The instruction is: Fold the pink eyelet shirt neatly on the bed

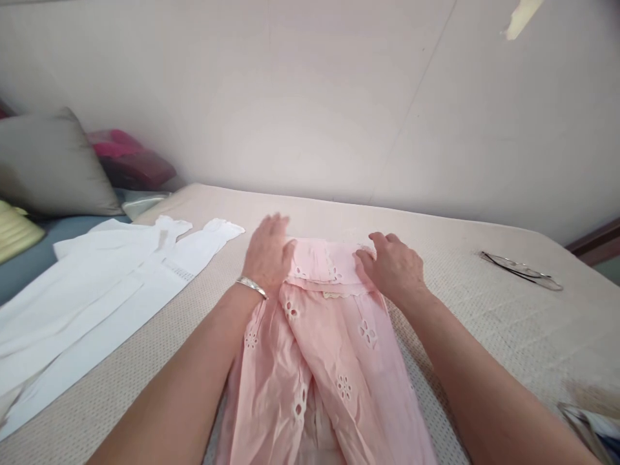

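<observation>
A pink eyelet garment point(329, 349) lies lengthwise on the beige textured bedcover point(460, 303), its far end folded over. My left hand point(268, 252), with a silver bangle at the wrist, presses flat on the garment's far left corner, fingers together and extended. My right hand point(394, 265) rests on the far right corner, fingers curled down onto the folded edge. Whether it pinches the cloth is unclear.
A white garment point(97, 290) is spread out on the left. Eyeglasses point(523, 270) lie on the cover at the right. A grey pillow point(48, 161), a magenta cushion point(130, 158) and a yellow-green one point(14, 229) sit far left. The wall runs behind.
</observation>
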A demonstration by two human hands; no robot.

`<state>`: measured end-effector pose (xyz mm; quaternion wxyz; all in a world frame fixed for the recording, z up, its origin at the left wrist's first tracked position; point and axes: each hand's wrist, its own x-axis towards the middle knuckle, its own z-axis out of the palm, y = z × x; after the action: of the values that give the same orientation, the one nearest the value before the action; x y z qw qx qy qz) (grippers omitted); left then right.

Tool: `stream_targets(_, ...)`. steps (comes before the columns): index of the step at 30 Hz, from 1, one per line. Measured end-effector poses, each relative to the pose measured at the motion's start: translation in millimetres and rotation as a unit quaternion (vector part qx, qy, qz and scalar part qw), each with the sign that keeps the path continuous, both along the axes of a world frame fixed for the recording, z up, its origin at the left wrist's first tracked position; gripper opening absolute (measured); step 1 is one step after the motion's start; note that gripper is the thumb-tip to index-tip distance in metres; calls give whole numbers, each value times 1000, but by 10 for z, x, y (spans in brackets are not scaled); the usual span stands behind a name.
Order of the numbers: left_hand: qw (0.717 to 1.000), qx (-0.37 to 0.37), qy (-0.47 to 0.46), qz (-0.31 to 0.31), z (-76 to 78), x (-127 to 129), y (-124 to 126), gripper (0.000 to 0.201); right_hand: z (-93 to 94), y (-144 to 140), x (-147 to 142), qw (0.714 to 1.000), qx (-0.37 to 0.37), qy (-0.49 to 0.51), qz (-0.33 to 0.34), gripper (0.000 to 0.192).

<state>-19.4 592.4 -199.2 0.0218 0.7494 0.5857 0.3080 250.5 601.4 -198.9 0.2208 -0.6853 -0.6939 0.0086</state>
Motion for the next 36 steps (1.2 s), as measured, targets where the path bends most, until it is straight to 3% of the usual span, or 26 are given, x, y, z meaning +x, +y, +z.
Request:
stream_targets(3,983,-125,78,-109,-78,158,-72,52,-44,-81,-109,989,63,-66,117,47)
stream_targets(6,962,-201,118,-141,-116,134,-75,48,-174,-100,-132,969,-34,-95,227,52)
stream_targets(8,971,-168,113,-124,-103,104,-68,46,-202,-101,-124,964,-80,-104,230,52)
stream_targets(11,985,-98,114,-87,-93,125,-76,51,-160,-117,-170,974,-25,-97,203,56)
stream_targets(14,975,-151,130,-96,-101,142,-75,56,-173,-141,-276,964,-4,-100,247,64)
stream_targets(19,953,-266,94,-112,-79,-89,-15,63,-333,-162,-291,939,-94,-105,315,65)
stream_targets(23,965,-227,111,-65,-235,-296,11,69,-386,-176,-217,942,-94,-95,309,64)
stream_targets(26,973,-180,131,-61,-367,-319,31,67,-416,-156,-233,946,-71,-100,302,64)
stream_targets(28,972,-173,142,-62,-365,-290,15,66,-425,-147,-282,948,-62,-103,296,63)
stream_targets(30,968,-195,149,-53,-290,-267,-98,67,-393,-199,-329,952,-77,-100,278,62)
stream_targets(32,961,-233,144,-39,-183,-299,-372,68,-299,-382,-316,959,-118,-76,248,61)
stream_targets(34,954,-264,137,-42,-91,-422,-819,67,-145,-754,-194,958,-157,-37,235,59)
stream_targets(36,944,-298,130,-57,-33,-632,-1386,67,34,-1323,40,956,-159,-23,245,56)
